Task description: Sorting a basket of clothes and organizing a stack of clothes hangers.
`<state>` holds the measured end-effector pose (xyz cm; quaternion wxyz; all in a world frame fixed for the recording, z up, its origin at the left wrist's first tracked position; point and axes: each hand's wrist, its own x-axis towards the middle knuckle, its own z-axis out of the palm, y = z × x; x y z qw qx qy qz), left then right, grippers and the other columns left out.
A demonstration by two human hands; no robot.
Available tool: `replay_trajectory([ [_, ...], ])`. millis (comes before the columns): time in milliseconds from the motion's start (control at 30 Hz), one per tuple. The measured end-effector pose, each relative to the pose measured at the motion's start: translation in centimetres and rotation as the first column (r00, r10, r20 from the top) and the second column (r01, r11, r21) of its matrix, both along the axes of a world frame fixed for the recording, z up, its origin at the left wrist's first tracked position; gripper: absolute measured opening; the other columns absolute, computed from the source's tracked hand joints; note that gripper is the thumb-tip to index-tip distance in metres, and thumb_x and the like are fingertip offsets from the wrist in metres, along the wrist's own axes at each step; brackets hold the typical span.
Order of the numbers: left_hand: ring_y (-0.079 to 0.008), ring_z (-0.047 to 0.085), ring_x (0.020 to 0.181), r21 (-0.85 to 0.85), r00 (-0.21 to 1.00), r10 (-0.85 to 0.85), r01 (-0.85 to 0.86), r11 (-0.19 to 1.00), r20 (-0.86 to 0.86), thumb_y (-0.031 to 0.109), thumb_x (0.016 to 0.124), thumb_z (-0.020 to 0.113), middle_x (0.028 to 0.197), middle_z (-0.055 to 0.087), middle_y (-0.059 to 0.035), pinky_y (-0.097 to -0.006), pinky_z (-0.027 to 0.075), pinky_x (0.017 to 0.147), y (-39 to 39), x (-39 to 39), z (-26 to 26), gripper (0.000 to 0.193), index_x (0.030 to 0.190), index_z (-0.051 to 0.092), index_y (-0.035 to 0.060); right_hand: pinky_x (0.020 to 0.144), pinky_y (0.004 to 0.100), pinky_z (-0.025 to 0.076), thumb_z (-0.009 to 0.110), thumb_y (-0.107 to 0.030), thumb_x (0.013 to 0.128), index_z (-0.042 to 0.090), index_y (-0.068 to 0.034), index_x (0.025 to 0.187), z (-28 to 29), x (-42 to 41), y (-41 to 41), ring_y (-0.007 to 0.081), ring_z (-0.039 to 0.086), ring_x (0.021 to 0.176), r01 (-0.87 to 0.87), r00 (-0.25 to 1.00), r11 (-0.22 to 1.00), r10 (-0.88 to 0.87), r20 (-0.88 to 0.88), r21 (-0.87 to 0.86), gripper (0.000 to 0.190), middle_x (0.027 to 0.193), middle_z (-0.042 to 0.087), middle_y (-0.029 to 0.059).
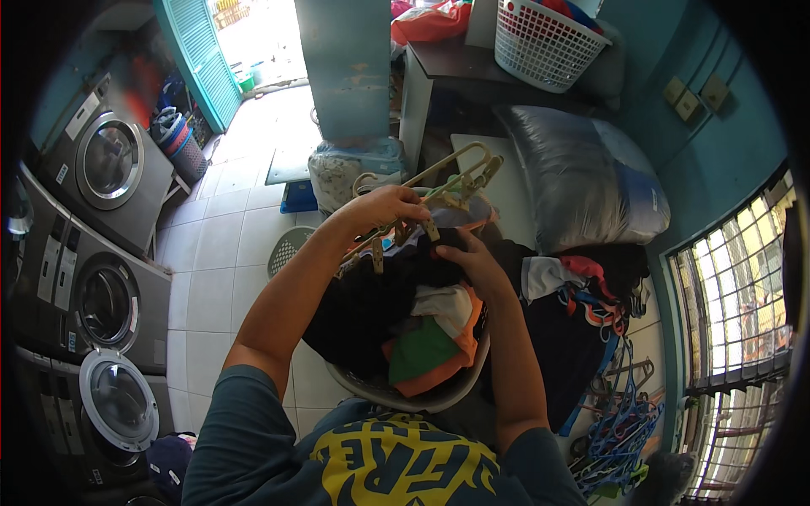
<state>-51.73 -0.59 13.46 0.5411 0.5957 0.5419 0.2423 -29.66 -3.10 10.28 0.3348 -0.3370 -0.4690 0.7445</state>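
Observation:
My left hand grips the frame of a beige plastic clip hanger, its fingertips close to a clothes peg. Another peg hangs over dark cloth. Just right of the first peg, my right hand pinches a black garment between thumb and fingers. Whether a peg bites the cloth is hard to tell. Below my hands, a grey laundry basket holds crumpled dark clothes and a green, orange and white garment.
Front-loading washing machines line the left, one door swung wide. Blue plastic hangers lie heaped at lower right, near dark clothes. Beyond are a stuffed plastic bag, a white basket and an open doorway.

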Motion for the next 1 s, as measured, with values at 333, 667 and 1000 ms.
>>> replay_trajectory([
  [333, -0.021, 0.057, 0.102, 0.255, 0.962, 0.058, 0.012, 0.967, -0.266, 0.04, 0.081, 0.064, 0.112, 0.058, -0.0118, -0.0324, 0.039, 0.093, -0.8, 2.8, 0.5, 0.058, 0.12, 0.052, -0.0012, 0.088, 0.0254, 0.044, 0.06, 0.013, 0.073, 0.052, -0.005, 0.093, 2.8, 5.6, -4.7, 0.0121, 0.053, 0.1, 0.268, 0.963, 0.841, -0.212, -0.169, 0.469, 0.027, 0.102, 0.055, 0.0035],
  [667, -0.0114, 0.058, 0.096, 0.283, 0.816, -0.038, -0.156, 0.946, 0.577, -0.001, 0.076, 0.067, 0.103, 0.058, -0.0035, -0.0244, 0.047, 0.082, -9.3, 8.5, 2.9, 0.048, 0.119, 0.047, 0.0065, 0.081, 0.0246, 0.045, 0.068, 0.003, 0.073, 0.051, -0.004, 0.099, 7.1, 4.0, -6.5, 0.0112, 0.055, 0.092, 0.363, 0.928, 0.812, -0.357, -0.102, 0.457, 0.031, 0.098, 0.056, 0.003],
  [1000, -0.0232, 0.05, 0.113, 0.256, 0.904, -0.218, 0.126, 0.958, 0.368, 0.015, 0.065, 0.077, 0.119, 0.052, -0.013, -0.0351, 0.037, 0.1, -10.2, 5.1, 1.2, 0.079, 0.132, 0.036, 0.0071, 0.074, 0.0262, 0.051, 0.064, -0.003, 0.079, 0.055, -0.006, 0.094, 10.2, 3.5, -5.0, 0.0136, 0.061, 0.081, 0.343, 0.887, 0.923, -0.257, -0.384, 0.174, 0.017, 0.087, 0.06, 0.0047],
])
